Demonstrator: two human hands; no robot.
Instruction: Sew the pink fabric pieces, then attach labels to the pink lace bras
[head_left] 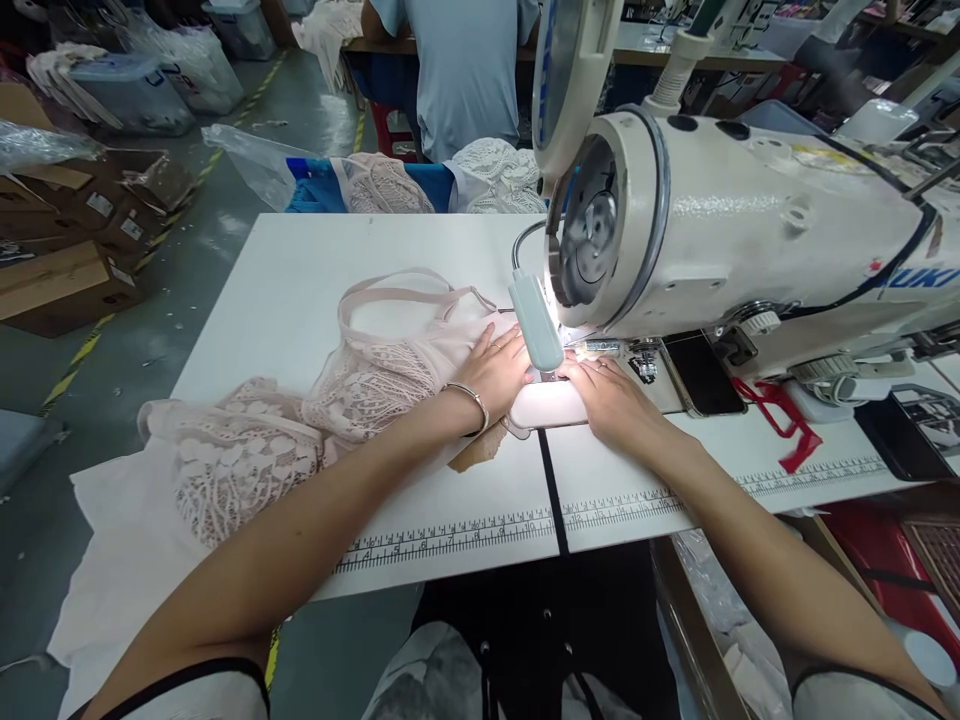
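Observation:
A pale pink lace bra point(382, 385) with looped straps lies on the white sewing table, left of the needle area. My left hand point(496, 372), with a bracelet at the wrist, rests flat on its right part, fingers stretched toward the needle. Close to the needle, on the right, my right hand point(600, 395) has its fingers bent together at the bright spot. What they pinch is lost in glare and behind the small lamp point(537, 322). The sewing machine head point(675, 220) stands over this spot. A pale rounded pad point(549, 405) lies between my hands.
Right of my hand lie a dark phone point(703, 372) and a red plastic piece point(784, 420). A printed ruler point(457, 538) runs along the table's front edge. Behind the table, more lace pieces point(495, 175) lie in a blue bin; a person point(469, 75) sits beyond.

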